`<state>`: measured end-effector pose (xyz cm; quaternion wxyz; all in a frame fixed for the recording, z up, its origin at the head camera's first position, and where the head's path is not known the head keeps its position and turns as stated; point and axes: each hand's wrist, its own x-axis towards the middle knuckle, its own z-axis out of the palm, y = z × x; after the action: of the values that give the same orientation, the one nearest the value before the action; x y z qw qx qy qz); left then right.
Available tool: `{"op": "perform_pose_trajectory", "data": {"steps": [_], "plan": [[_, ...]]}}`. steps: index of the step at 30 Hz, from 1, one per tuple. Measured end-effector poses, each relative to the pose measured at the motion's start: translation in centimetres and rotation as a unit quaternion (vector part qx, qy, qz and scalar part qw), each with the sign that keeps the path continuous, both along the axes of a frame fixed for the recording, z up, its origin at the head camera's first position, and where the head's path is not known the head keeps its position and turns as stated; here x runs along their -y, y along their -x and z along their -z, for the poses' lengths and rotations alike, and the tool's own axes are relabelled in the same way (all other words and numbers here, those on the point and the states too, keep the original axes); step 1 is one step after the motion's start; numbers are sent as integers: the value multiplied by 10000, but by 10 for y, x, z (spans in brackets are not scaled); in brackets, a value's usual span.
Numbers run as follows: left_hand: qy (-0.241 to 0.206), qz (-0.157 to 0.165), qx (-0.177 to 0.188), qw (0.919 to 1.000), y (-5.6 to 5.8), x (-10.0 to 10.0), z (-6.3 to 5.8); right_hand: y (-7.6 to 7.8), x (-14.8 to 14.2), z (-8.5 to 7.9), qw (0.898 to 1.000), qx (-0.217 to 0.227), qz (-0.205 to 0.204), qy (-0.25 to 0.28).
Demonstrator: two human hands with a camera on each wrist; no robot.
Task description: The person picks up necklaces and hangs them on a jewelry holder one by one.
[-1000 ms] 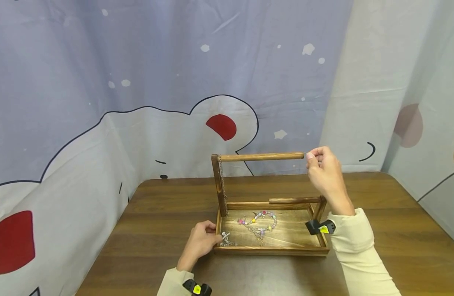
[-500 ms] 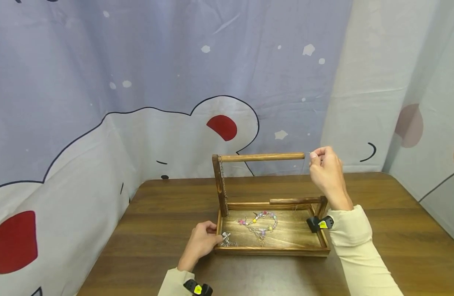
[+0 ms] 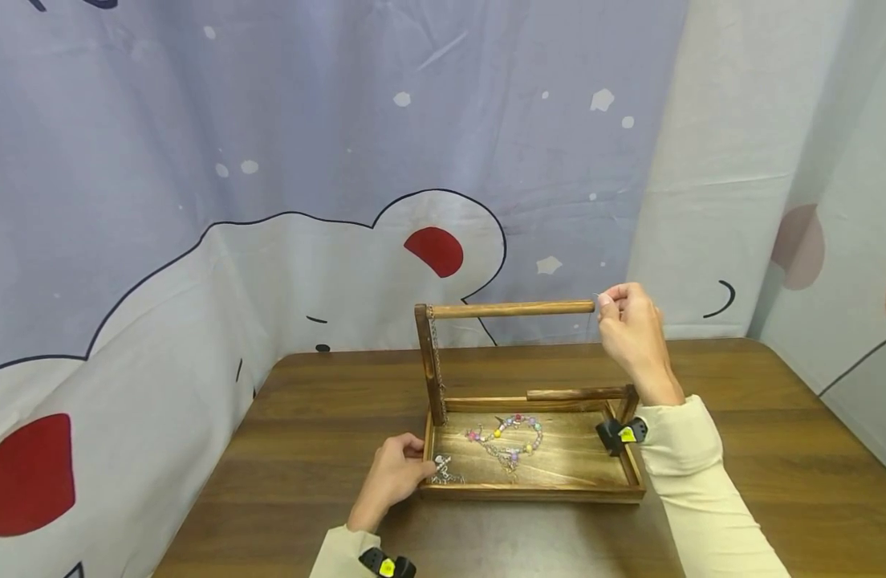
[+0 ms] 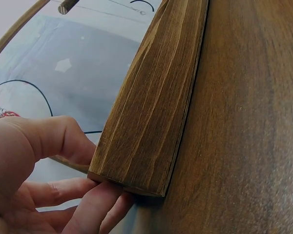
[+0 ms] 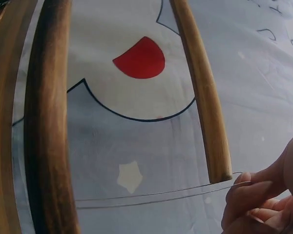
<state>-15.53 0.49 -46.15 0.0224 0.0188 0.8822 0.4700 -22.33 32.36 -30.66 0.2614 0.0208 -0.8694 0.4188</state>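
Observation:
My left hand point(image 3: 392, 472) grips the near left corner of a wooden jewelry stand, its thumb at the tray wall point(image 3: 530, 494). In the left wrist view, fingers point(image 4: 100, 204) lie against the end of the dark wooden wall point(image 4: 146, 107). My right hand point(image 3: 633, 329) is raised at the free end of the upper rod point(image 3: 515, 309), pinching a thin necklace point(image 5: 151, 201). Two fine strands of it run from the fingertips past the rod end in the right wrist view. The necklace's far part is out of sight there.
Inside the tray lie a pastel bead bracelet point(image 3: 537, 433) and a silver chain with charms point(image 3: 449, 475). Another chain point(image 3: 436, 353) hangs from the upper rod beside the upright post point(image 3: 424, 345). A lower rod point(image 3: 576, 394) crosses the back right. A printed curtain hangs behind the table point(image 3: 306, 417).
My right hand draws slightly right, away from the rod end, then comes back left and a little up, still pinching the necklace. The left hand stays at the tray corner.

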Motion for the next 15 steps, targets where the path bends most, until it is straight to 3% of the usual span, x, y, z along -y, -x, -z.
{"op": "perform_pose_trajectory", "data": {"steps": [15], "plan": [[-50, -1, 17, 10000, 1, 0, 1, 0, 8, 2, 9997, -186, -84, -145]]}}
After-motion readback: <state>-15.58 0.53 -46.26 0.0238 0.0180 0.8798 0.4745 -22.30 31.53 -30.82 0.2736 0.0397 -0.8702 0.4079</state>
